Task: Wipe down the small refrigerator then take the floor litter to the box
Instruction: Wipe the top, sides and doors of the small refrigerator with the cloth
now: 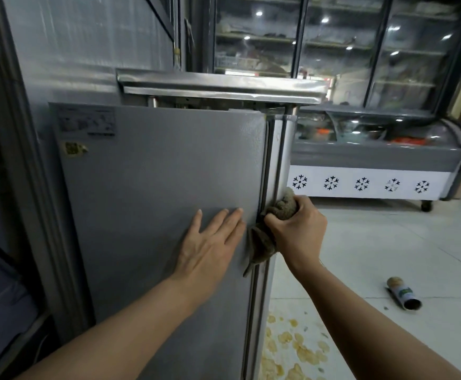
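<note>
Wiping the fridge: the right hand has its fingers curled tight round a bunched brown cloth and presses it against the door seam at the cabinet's front right corner, with a loose tail of the cloth hanging below the fist. The left hand lies flat on the grey side panel just beside the seam, fingers straight and slightly spread, apparently bracing the cabinet. The cloth is soft and limp, so it probably handles best wadded in the fist as shown, where it can be pushed into the narrow groove. The panel looks smooth and stiff; a flat palm may slide on it. The wiping step appears to be under way, and the litter step is not yet begun. On the tiled floor to the right lies a tipped can, near a scatter of yellow flakes at the fridge's foot. The can looks light and rigid and is likely to roll, so take it round its body; the flakes appear thin and brittle and would need gathering. No box is in view.
</note>
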The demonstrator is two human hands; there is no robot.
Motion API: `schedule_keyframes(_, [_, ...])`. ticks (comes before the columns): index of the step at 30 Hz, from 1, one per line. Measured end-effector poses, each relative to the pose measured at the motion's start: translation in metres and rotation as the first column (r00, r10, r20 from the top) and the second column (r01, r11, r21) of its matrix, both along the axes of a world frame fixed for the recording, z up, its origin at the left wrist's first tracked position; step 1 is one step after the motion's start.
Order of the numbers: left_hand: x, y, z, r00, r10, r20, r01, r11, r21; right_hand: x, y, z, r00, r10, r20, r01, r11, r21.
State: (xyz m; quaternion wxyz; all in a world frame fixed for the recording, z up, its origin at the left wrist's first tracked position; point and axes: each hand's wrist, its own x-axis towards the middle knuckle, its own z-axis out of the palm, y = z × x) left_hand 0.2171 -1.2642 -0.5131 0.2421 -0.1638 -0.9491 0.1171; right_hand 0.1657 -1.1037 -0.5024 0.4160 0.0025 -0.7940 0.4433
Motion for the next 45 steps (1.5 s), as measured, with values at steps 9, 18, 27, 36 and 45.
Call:
schedule_keyframes(9, [-0.004,0.005,0.050,0.997,0.000,-0.071,0.004,0.998,0.055,-0.001,0.002,0.045,0.998,0.026,-0.057,-0.025,0.999,0.025])
schedule_keyframes(18, [-0.014,0.013,0.106,0.965,-0.015,-0.262,0.051,0.990,0.132,-0.006,0.000,0.122,0.985,0.006,-0.171,-0.003,1.000,0.018])
schedule_keyframes(27, [-0.036,0.018,0.136,0.937,0.026,-0.347,0.062,0.969,0.241,-0.006,0.000,0.149,0.979,-0.017,-0.203,0.059,0.978,0.201])
schedule_keyframes(36, [-0.036,0.027,0.147,0.929,0.023,-0.369,0.110,0.936,0.335,-0.008,0.007,0.165,0.975,0.083,-0.206,0.011,0.908,0.420])
schedule_keyframes(45, [-0.033,0.021,0.190,0.987,-0.026,-0.156,0.071,0.954,0.290,-0.014,0.025,0.211,0.921,0.180,0.346,-0.216,0.974,0.068])
